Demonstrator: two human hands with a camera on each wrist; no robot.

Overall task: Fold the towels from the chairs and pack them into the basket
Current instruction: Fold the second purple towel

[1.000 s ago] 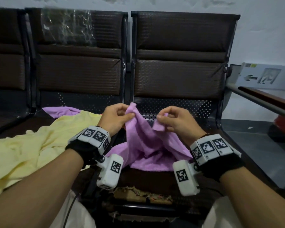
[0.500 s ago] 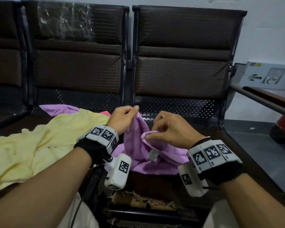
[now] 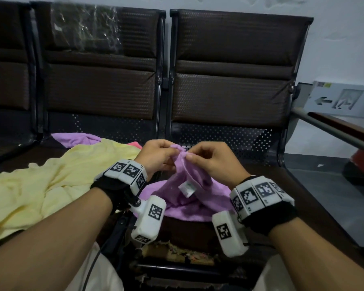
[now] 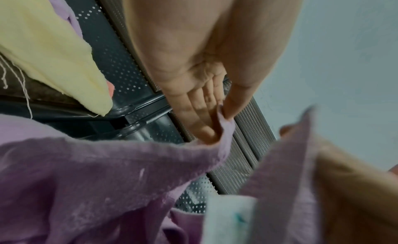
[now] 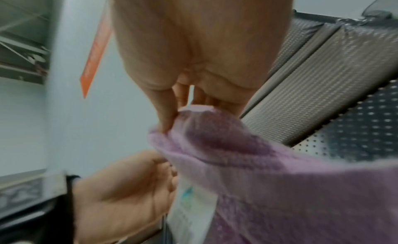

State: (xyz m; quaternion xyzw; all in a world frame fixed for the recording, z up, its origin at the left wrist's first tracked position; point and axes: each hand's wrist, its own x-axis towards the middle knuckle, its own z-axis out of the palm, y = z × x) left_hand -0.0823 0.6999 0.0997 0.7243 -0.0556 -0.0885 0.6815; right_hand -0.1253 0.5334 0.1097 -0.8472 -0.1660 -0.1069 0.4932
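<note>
Right now both hands pinch the purple towel (image 3: 189, 192) at one top edge, left hand (image 3: 156, 156) touching right hand (image 3: 210, 162), rest drooping toward me onto the chair seat (image 3: 282, 185), so I'd guess spreading apart sideways comes next; basket unseen.

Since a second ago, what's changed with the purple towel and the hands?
The hands drew together: left hand and right hand now pinch the purple towel side by side at its raised top edge, and its white label faces up. The yellow towel lies unchanged.
</note>
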